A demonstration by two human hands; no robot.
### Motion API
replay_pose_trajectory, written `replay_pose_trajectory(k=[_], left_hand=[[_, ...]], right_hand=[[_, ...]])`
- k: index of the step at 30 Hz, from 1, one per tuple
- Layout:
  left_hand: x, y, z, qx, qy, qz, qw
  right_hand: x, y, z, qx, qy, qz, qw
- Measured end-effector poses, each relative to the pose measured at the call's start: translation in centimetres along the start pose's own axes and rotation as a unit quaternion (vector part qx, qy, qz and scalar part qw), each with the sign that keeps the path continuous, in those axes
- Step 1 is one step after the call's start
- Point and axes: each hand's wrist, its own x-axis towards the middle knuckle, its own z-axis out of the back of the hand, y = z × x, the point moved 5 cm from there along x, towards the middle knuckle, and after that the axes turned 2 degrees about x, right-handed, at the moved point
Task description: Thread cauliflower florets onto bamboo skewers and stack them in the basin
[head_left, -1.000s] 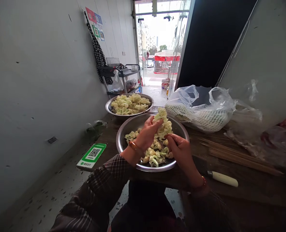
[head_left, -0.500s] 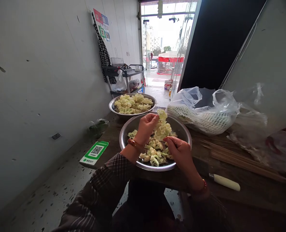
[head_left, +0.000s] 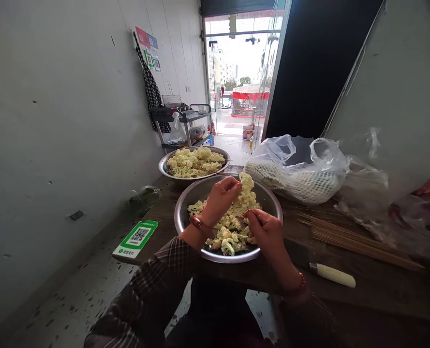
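Over the near metal basin [head_left: 180, 217], my left hand [head_left: 222, 198] pinches the edge of a pale cauliflower piece [head_left: 247, 195]. The piece stands roughly upright, its florets in a column. My right hand [head_left: 267, 227] is closed just below it, thumb and fingertips pressed together near its lower end. Whatever those fingertips grip is too small or hidden to make out. More cauliflower florets [head_left: 231, 239] lie in the basin beneath both hands.
A second basin [head_left: 163, 169] heaped with cauliflower stands behind. To the right are a plastic bag [head_left: 309, 179] with net-wrapped contents, a bundle of thin wooden skewers [head_left: 360, 246] and a knife with a pale handle [head_left: 334, 274]. A QR-code sign [head_left: 137, 239] lies at the left table edge.
The view has shifted slightly, so the whole scene sits a little lower and further left. Both hands keep nearly the same hold around the cauliflower piece.
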Motion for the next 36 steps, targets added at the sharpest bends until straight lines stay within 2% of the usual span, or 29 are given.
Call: replay_pose_trajectory(k=[3, 8, 12, 15, 21, 27, 31, 33, 36], left_hand=[[-0.2, 0.3, 0.2, -0.022, -0.017, 0.009, 1.0], [-0.4, 0.8, 0.3, -0.097, 0.016, 0.046, 0.994], [-0.4, 1.2, 0.8, -0.108, -0.023, 0.069, 0.992], [-0.1, 1.5, 1.0, -0.083, -0.048, 0.057, 0.994], [0.1, 1.5, 0.7, -0.004, -0.037, 0.022, 0.999], [0.0, 1.2, 0.4, -0.031, -0.007, 0.022, 0.999], [0.3, 2.0, 1.3, -0.041, -0.063, 0.075, 0.994], [0.4, 2.3, 1.5, -0.051, -0.071, 0.108, 0.99], [0.5, 2.2, 1.7, -0.05, -0.081, 0.114, 0.989]], right_hand=[[0.1, -0.1, -0.3, 0.042, 0.02, -0.025, 0.999], [0.3, -0.1, -0.8, 0.054, 0.032, -0.04, 0.997], [0.5, -0.5, -1.3, 0.041, 0.051, -0.023, 0.998], [0.5, -0.6, -1.2, 0.015, 0.034, -0.003, 0.999], [0.4, 0.1, -0.8, -0.02, 0.013, 0.024, 0.999], [0.4, -0.2, -0.1, 0.019, -0.02, 0.003, 1.0], [0.5, -0.7, 0.4, 0.056, -0.038, -0.008, 0.998], [0.5, -0.8, 0.6, 0.062, -0.05, -0.011, 0.997], [0.3, -0.8, 1.0, 0.068, -0.057, -0.014, 0.996]])
